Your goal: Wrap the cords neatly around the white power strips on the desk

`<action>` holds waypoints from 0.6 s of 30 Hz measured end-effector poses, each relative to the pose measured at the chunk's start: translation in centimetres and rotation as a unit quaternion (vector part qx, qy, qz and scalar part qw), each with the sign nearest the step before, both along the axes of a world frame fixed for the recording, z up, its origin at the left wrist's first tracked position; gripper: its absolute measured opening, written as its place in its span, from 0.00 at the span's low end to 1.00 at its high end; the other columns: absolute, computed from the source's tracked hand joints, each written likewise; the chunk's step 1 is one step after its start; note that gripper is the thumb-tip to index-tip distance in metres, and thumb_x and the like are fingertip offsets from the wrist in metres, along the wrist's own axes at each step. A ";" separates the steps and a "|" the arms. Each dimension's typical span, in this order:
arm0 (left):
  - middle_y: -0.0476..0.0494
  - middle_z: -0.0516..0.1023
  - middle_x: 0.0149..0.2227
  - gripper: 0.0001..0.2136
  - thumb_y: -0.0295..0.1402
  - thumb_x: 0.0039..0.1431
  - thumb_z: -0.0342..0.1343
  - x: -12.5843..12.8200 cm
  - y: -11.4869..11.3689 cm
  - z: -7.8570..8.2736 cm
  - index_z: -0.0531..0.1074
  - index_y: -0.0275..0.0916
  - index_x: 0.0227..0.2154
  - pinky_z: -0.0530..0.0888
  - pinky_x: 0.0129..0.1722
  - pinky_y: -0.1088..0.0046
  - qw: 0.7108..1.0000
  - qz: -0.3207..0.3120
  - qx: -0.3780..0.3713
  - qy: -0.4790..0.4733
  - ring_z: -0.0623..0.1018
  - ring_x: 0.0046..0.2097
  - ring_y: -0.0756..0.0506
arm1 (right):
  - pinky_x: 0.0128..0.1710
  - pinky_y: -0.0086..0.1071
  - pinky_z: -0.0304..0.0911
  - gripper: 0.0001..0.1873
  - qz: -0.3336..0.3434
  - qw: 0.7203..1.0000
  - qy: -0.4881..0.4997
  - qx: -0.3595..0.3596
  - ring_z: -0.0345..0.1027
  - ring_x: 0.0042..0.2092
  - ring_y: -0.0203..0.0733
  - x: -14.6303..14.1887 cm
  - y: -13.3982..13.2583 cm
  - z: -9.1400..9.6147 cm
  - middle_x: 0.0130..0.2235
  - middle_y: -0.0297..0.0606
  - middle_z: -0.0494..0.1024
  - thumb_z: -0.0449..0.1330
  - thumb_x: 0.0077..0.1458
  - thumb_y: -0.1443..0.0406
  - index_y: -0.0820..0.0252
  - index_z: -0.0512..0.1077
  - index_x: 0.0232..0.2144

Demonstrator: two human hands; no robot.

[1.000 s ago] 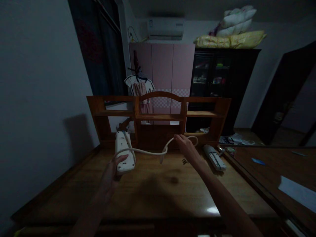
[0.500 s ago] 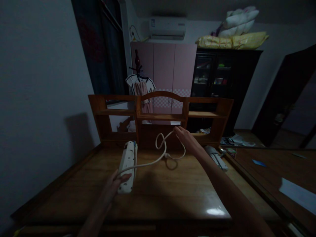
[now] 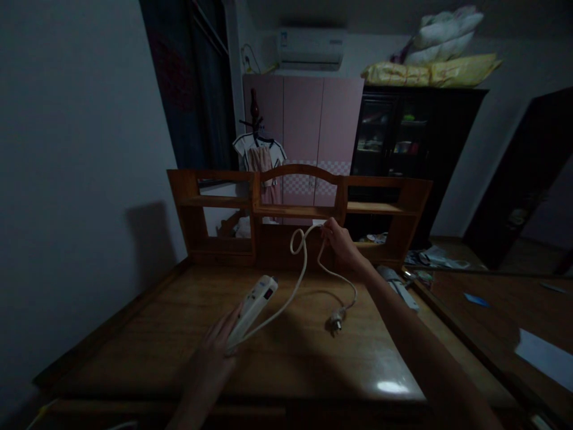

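The far side is blocked by the wooden shelf unit (image 3: 295, 211). The middle is barred by the looped cord (image 3: 293, 297), stretched from the power strip (image 3: 257, 303) to the raised right hand (image 3: 339, 240). The near right is crossed by the right forearm (image 3: 403, 328). Room is left over the tabletop (image 3: 174, 313) left of the strip.

Dim light on a pale wall (image 3: 80, 149); a dark window (image 3: 201, 101) at left; a pink wardrobe (image 3: 302, 119) beside a black glass-fronted cabinet (image 3: 403, 134); an air conditioner (image 3: 311, 51) above; wooden shelving (image 3: 295, 211) along the glossy bench (image 3: 156, 334); a dark door (image 3: 514, 179) at right.
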State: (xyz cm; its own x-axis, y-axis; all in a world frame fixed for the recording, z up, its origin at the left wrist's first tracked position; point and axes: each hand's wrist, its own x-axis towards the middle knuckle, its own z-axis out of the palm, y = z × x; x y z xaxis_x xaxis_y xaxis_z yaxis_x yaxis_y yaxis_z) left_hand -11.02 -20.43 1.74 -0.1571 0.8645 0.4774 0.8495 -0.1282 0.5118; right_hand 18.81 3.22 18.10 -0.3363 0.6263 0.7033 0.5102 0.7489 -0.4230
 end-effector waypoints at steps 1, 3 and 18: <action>0.48 0.63 0.61 0.40 0.17 0.44 0.47 0.3 -0.3 0.3 0.52 0.50 0.62 0.67 0.56 0.63 0.999 0.002 0.009 0.044 0.66 0.59 0.42 | 0.25 0.25 0.54 0.11 0.004 1.000 -0.007 -0.001 0.61 0.23 0.33 -0.2 0.2 -0.1 0.25 0.31 0.68 0.44 0.62 0.60 0.58 0.63 0.33; 0.49 0.61 0.62 0.42 0.16 0.43 0.46 1.1 -1.1 1.2 0.50 0.50 0.63 0.66 0.56 0.62 0.993 0.015 0.026 0.118 0.65 0.59 0.41 | 0.26 0.25 0.54 0.13 0.012 1.000 -0.024 -0.004 0.59 0.25 0.33 -0.6 0.5 -0.3 0.25 0.30 0.68 0.45 0.61 0.59 0.58 0.64 0.31; 0.47 0.70 0.57 0.29 0.28 0.57 0.52 9.0 -7.2 6.6 0.56 0.56 0.61 0.64 0.57 0.62 0.968 -0.107 0.148 0.173 0.70 0.56 0.39 | 0.37 0.26 0.56 0.13 -0.073 0.978 -0.191 -0.046 0.70 0.39 0.40 -3.9 2.9 -4.4 0.39 0.41 0.76 0.49 0.61 0.67 0.55 0.71 0.44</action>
